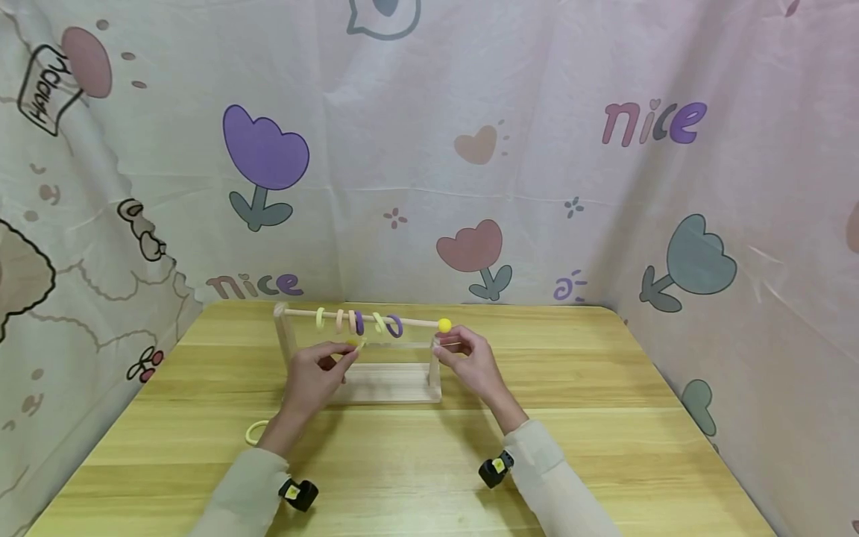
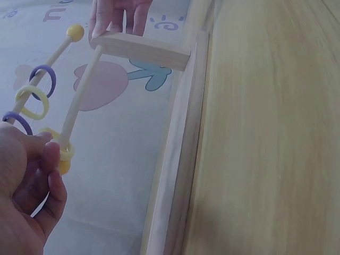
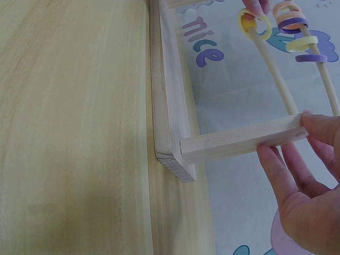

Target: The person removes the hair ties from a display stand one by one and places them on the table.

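My left hand (image 1: 314, 379) pinches a pale yellow ring (image 3: 267, 33) between thumb and fingertips. That ring is around the yellow ball end (image 3: 247, 21) of a thin rod (image 3: 276, 74), which runs left from the right post. With thumb and fingers, my right hand (image 1: 473, 362) grips the top of that right post (image 3: 239, 139) of the wooden stand (image 1: 385, 384). A second rod (image 1: 423, 322), fixed to the left post (image 1: 285, 339), ends in a yellow ball (image 1: 444, 326). Several peach, purple and pale yellow rings hang on it, including a purple ring (image 1: 394, 327).
Another yellow ring (image 1: 253, 434) lies on the wooden table (image 1: 416, 470), beside the left forearm. Behind the table hangs a printed cloth (image 1: 389, 149). A small black camera sits on each wrist.
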The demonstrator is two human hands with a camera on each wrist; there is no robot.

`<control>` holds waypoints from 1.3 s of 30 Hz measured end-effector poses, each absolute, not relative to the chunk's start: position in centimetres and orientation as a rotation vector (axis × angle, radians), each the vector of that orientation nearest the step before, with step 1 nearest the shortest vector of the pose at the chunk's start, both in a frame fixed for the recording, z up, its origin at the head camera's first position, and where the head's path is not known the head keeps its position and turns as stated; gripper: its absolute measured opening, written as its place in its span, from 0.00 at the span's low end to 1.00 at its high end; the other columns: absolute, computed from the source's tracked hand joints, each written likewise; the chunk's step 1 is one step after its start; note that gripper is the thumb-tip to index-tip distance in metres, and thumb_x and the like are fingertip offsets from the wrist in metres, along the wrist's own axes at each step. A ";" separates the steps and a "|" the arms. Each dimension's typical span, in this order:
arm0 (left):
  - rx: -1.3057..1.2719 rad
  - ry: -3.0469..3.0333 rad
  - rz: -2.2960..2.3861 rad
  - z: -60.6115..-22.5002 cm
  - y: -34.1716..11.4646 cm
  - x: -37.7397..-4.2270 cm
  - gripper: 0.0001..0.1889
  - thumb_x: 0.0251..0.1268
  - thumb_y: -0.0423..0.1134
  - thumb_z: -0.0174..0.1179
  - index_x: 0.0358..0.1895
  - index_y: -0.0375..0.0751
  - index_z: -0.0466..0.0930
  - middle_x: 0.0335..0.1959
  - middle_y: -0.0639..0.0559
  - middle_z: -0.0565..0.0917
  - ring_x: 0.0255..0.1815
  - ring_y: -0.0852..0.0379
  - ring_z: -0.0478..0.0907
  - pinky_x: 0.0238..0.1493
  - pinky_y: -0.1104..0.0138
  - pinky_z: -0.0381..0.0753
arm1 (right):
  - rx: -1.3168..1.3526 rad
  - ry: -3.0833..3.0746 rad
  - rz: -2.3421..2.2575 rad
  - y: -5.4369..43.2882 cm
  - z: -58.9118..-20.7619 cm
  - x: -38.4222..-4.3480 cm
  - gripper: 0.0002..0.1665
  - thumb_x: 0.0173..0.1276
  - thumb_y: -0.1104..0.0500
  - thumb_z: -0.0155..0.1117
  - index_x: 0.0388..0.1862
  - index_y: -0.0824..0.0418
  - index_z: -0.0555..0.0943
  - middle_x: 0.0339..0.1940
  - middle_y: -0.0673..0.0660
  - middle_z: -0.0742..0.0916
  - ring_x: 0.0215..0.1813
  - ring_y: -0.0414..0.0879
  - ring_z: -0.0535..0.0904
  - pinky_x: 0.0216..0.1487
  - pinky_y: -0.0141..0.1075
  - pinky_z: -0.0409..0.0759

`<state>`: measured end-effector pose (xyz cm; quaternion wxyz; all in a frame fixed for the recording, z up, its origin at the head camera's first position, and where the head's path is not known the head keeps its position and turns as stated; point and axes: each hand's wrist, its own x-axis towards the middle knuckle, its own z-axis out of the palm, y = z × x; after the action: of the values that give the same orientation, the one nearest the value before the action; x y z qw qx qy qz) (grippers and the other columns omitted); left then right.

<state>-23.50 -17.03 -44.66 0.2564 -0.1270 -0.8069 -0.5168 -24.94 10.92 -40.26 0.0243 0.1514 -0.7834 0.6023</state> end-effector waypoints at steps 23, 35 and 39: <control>-0.272 -2.217 -1.435 -44.7 -18.0 -23.1 0.05 0.64 0.31 0.71 0.40 0.34 0.91 0.35 0.37 0.91 0.15 0.69 0.76 0.14 0.76 0.73 | 0.469 -2.420 1.863 10.8 -40.3 -25.0 0.13 0.70 0.68 0.69 0.51 0.71 0.83 0.53 0.69 0.87 0.56 0.64 0.83 0.49 0.24 0.82; -0.291 -2.214 -1.422 -44.6 -18.2 -23.1 0.05 0.64 0.32 0.72 0.40 0.35 0.91 0.34 0.38 0.91 0.15 0.69 0.75 0.14 0.77 0.72 | 0.476 -2.415 1.879 10.9 -40.3 -25.0 0.13 0.70 0.68 0.69 0.51 0.71 0.82 0.53 0.70 0.86 0.56 0.65 0.82 0.47 0.22 0.82; -0.276 -2.233 -1.419 -44.6 -18.4 -23.2 0.06 0.64 0.32 0.72 0.41 0.33 0.91 0.35 0.37 0.90 0.15 0.63 0.77 0.14 0.76 0.73 | 0.470 -2.415 1.877 10.9 -40.3 -25.1 0.13 0.70 0.68 0.69 0.51 0.71 0.83 0.53 0.70 0.87 0.56 0.64 0.83 0.48 0.23 0.82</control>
<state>-23.17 -18.38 -44.61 0.2383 -0.1009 -0.8153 -0.5181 -25.06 10.89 -40.32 0.0235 0.1519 -0.7802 0.6064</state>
